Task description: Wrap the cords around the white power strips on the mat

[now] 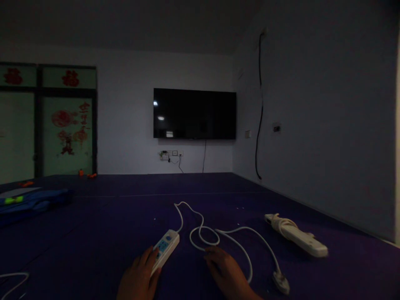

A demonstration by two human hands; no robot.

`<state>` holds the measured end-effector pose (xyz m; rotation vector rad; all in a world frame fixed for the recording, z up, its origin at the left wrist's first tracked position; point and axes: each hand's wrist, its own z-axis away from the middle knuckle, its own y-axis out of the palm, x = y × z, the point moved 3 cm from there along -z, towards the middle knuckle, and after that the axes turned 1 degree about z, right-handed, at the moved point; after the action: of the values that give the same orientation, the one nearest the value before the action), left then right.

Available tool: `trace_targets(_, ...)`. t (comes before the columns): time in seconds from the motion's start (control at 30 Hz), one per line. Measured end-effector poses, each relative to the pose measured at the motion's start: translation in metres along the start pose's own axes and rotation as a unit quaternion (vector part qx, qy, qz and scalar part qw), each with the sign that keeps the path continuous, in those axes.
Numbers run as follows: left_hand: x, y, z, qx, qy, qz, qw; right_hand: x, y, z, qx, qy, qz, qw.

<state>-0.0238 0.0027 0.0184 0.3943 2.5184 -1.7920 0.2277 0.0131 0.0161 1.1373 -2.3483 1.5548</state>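
Note:
A white power strip (pixel 168 246) with blue socket faces lies at a slant on the dark purple tabletop. My left hand (pixel 139 273) grips its near end, fingers over the top and thumb along the right side. From the far end runs a white power cord (pixel 201 216), looped in the middle and trailing to a plug (pixel 281 282) at the right. My right hand (pixel 226 271) is closed at the near side of the loop, its fingertips on the cord; the exact grip is partly hidden.
A second power strip (pixel 300 237) with its cord wound round it lies at the right, near the wall. Blue cloth (pixel 40 202) lies at the left, and another white cable (pixel 15 275) at the lower left. Small orange objects (pixel 91 176) sit at the far edge.

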Motion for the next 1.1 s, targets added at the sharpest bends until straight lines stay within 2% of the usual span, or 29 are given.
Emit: trace_targets(1.1,-0.0041,-0.0031,-0.0008,0.014,0.009,-0.028,0.999,-0.0030,0.0010,0.0008,0.005,0.013,0.004,1.000)
